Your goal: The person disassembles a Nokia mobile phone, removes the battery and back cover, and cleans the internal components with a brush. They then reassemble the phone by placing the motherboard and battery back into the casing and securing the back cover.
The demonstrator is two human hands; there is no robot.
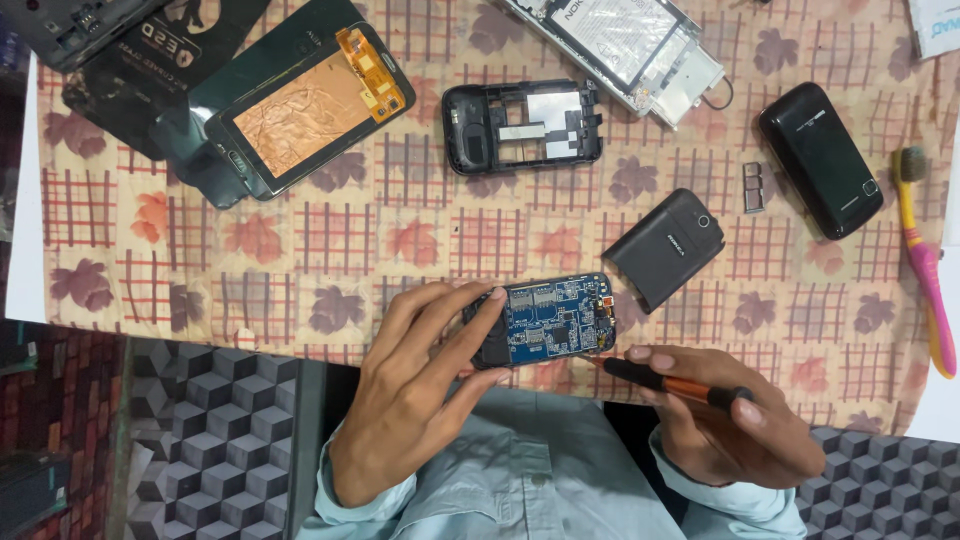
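Item 1: left hand (420, 400), fingers and thumb pinched around the left end of a small opened phone body with an exposed blue circuit board (555, 320), holding it at the near edge of the patterned tablecloth with red checks and leaf prints (300, 250).

Item 2: right hand (725, 420), fingers closed around a slim screwdriver with an orange shaft and black grip (675, 385); its tip lies just beside the board's lower right corner, contact not discernible.

Item 3: dark grey plastic back cover (663, 248), just beyond and right of the held board.

Item 4: black empty phone frame (522, 125), well beyond the grip.

Item 5: phone screen assembly with copper-coloured backing (310, 105), far left of the grip.

Item 6: black phone (820, 158) and pink-and-yellow toothbrush (925, 260), far right.
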